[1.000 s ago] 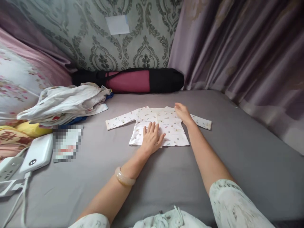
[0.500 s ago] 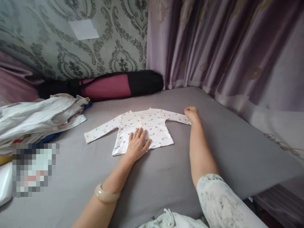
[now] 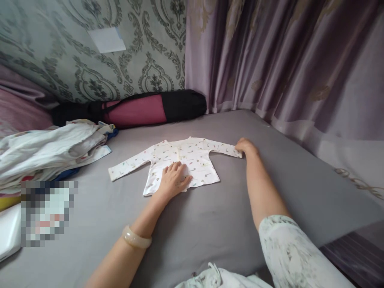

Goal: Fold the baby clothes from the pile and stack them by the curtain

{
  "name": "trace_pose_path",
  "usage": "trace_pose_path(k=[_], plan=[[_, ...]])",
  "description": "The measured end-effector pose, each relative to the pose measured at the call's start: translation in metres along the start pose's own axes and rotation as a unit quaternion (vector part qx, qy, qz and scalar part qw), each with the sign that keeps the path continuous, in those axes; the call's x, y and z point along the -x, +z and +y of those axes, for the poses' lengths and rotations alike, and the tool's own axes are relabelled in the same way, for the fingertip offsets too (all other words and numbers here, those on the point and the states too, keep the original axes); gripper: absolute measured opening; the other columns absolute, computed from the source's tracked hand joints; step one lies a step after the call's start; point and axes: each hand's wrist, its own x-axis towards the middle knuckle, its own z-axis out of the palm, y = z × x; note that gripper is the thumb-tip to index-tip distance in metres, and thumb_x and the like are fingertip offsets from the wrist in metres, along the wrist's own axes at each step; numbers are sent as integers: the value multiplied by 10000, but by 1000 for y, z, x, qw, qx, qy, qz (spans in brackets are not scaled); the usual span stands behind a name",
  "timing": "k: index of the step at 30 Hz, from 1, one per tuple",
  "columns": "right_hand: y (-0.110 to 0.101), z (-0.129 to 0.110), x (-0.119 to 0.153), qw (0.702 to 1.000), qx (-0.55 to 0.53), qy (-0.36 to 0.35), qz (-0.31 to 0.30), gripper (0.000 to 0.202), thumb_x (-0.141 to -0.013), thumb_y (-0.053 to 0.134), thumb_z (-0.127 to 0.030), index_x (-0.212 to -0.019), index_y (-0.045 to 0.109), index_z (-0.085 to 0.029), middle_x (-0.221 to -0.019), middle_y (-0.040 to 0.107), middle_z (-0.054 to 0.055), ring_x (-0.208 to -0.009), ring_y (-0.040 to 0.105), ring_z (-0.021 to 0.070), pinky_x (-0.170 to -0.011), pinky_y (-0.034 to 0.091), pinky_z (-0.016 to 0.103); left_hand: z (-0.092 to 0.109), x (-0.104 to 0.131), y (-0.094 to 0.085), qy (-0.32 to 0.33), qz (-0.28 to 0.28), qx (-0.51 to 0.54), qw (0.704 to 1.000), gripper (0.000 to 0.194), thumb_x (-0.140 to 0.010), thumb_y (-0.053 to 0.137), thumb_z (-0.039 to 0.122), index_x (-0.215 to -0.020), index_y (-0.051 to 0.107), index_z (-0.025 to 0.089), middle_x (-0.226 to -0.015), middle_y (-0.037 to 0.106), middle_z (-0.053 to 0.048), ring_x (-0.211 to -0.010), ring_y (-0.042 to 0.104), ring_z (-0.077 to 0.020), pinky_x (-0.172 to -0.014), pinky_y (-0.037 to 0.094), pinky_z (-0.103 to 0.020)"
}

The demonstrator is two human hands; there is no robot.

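A small white baby shirt (image 3: 195,160) with a scattered print lies spread flat on the grey bed sheet (image 3: 192,232), both sleeves stretched out sideways. My left hand (image 3: 175,180) rests on the lower middle of the shirt, palm down with fingers spread. At the cuff of the right-hand sleeve, my right hand (image 3: 246,146) has its fingers closed on the fabric edge. The left sleeve (image 3: 129,165) lies free on the sheet. A pale bangle circles my left wrist.
A heap of white clothes (image 3: 57,146) lies at the left, above a blurred-out patch and a white object (image 3: 9,232) at the edge. Along the wall rests a long black and maroon bag (image 3: 135,110). Purple curtains (image 3: 255,52) hang at the right; a cord (image 3: 357,182) lies below.
My right hand has shifted slightly right and down around the sleeve cuff, and the cuff end now shows below the fingers. My left hand stays on the shirt.
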Motion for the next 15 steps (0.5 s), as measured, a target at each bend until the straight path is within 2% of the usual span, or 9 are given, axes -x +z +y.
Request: trace_pose_path(k=[4, 8, 12, 15], plan=[[-13, 3, -1, 996, 9, 14, -93, 177, -635, 695, -163, -807, 733, -165, -681, 672, 77, -696, 670, 225, -611, 525, 322, 0, -20, -18, -15, -37, -4, 999, 374, -885, 513, 516, -1104, 629, 236, -1178, 612, -104, -1110, 560, -300, -974, 399, -469], [-18, 7, 2, 993, -17, 24, -111, 84, -643, 675, -159, -722, 701, -147, -567, 615, 44, -610, 637, 211, -536, 488, 295, -2, -54, -19, -20, -10, 31, 999, 339, -919, 468, 449, -893, 691, 195, -1033, 653, -113, -1037, 588, -298, -926, 432, -455], [-18, 10, 6, 982, -163, 39, -87, 38, -635, 647, -109, -628, 647, -146, -522, 584, 27, -581, 615, 194, -527, 474, 274, -3, -97, -4, 38, 40, 94, 994, 273, -913, 474, 312, -1037, 680, 182, -1066, 663, -104, -1051, 590, -250, -934, 459, -377], [-18, 8, 7, 969, -243, 24, -49, 40, -688, 628, -115, -711, 645, -143, -592, 618, 33, -591, 616, 166, -537, 481, 247, 2, -127, 9, 78, 49, 131, 987, 298, -905, 473, 250, -1129, 647, 157, -1158, 653, -105, -1060, 600, -226, -969, 456, -356]])
